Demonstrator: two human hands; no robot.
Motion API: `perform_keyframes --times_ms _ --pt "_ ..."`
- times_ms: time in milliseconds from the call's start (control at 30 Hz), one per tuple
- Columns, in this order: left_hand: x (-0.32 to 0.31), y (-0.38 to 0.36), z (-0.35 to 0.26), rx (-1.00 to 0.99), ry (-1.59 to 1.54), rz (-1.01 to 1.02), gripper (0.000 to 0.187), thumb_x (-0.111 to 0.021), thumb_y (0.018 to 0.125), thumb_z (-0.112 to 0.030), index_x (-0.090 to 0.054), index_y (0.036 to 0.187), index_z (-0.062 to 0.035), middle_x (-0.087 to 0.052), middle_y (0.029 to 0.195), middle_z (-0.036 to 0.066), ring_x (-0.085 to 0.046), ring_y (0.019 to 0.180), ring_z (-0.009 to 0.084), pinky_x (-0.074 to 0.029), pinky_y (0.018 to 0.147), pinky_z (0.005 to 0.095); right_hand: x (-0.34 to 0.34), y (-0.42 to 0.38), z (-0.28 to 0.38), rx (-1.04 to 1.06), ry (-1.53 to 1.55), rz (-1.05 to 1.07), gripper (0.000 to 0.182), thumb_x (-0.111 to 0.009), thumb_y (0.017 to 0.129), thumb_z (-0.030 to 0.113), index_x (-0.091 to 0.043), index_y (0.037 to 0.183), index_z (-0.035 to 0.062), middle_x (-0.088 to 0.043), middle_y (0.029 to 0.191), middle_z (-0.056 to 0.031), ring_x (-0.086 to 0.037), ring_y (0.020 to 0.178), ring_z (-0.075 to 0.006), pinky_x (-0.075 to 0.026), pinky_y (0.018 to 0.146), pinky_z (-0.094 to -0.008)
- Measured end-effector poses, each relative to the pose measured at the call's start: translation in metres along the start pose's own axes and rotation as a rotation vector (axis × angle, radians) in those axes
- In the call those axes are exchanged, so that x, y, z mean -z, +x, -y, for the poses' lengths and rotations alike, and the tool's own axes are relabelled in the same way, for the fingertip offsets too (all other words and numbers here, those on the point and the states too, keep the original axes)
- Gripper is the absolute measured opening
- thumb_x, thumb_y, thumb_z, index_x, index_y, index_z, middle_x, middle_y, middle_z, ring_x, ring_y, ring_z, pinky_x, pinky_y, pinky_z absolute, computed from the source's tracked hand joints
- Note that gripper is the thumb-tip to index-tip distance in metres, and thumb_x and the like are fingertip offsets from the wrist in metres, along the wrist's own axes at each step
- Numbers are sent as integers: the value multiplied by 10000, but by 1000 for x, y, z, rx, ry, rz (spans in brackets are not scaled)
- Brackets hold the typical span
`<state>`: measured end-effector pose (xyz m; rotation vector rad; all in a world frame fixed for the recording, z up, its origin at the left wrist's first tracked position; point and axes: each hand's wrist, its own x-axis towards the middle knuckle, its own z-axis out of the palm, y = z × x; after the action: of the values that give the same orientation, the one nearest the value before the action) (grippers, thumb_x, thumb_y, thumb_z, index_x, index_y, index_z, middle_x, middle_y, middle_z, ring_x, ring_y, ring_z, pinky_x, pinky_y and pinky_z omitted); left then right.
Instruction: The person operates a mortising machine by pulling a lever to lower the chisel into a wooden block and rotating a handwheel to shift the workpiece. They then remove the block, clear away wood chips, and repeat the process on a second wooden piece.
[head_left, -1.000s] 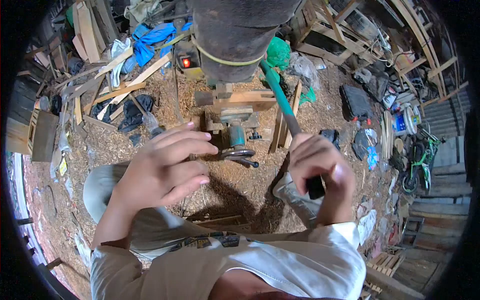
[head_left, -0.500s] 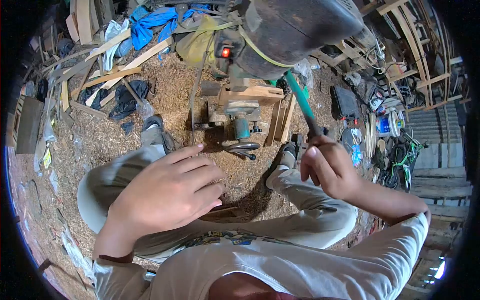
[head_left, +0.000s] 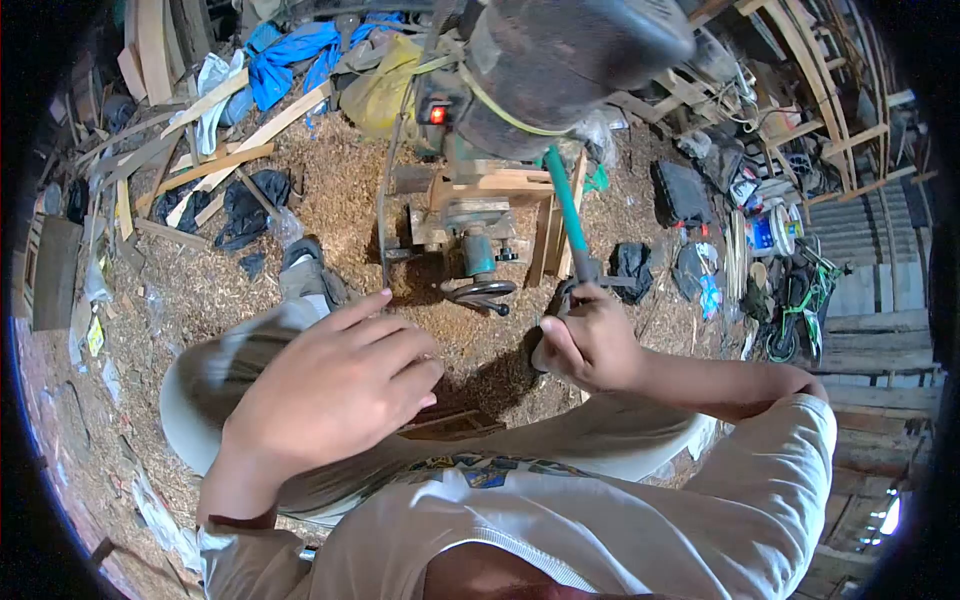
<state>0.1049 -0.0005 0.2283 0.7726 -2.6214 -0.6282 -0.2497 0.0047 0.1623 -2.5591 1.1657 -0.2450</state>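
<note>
My right hand is wrapped round the lower end of a long green lever. The lever runs up to a dark, dusty drilling or mortising machine with a yellow strap round its housing. Under the machine head, a block of wood rests in the vise area. Below sits a green screw mount with a metal handwheel. My left hand hovers in front of the handwheel, to its left, fingers spread and holding nothing. The tool tip at the wood is hidden.
A red lit switch glows on the machine's left. Wood strips, a blue cloth and black plastic lie at the left on shavings. A black case, a white bucket and a green bicycle stand at the right.
My right hand has swung the green lever leftward and toward the machine's middle, so it stands steeper. The left hand stays spread, nearly in place. The view has shifted slightly.
</note>
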Motion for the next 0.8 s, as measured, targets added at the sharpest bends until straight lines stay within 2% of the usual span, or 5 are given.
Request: perform_keyframes --times_ms 367,500,633,700,800 --pt "-28 38 -11 -40 15 200 300 -698 973 -258 -719 1179 -42 -723 1134 146 -674 1077 370 -525 966 480 36 -3 9 -145 256 -71 696 -389 1136 486 -759 663 136 -675 598 -77 -640 606 -325 -523 811 -436" --pt "-36 49 -15 24 -9 289 359 -691 972 -264 -712 1247 -36 -725 1156 173 -678 1104 398 -533 978 495 116 4 7 -306 739 -1 871 -216 1122 655 -733 732 73 -606 560 -43 -632 645 -203 -515 726 -363" --pt "-48 63 -14 57 29 345 405 -672 999 -301 -698 1306 -38 -725 1204 189 -681 1135 406 -543 983 502 140 39 -38 418 1337 -565 764 -250 1112 674 -684 945 67 -627 691 -49 -619 721 -207 -506 747 -360" --pt "-54 73 -13 56 49 373 411 -672 1002 -303 -692 1314 -37 -723 1216 192 -680 1133 413 -543 981 505 132 59 -34 509 1370 -858 615 -345 1130 572 -654 1186 43 -678 1058 -131 -632 1059 -286 -439 1077 -494" --pt "-67 85 -7 45 54 404 421 -672 1004 -304 -682 1328 -36 -718 1230 203 -679 1128 425 -545 977 506 124 91 -45 587 656 -1059 753 -288 1152 563 -203 1670 23 -441 1624 -156 -379 1531 -287 -218 1291 -452"
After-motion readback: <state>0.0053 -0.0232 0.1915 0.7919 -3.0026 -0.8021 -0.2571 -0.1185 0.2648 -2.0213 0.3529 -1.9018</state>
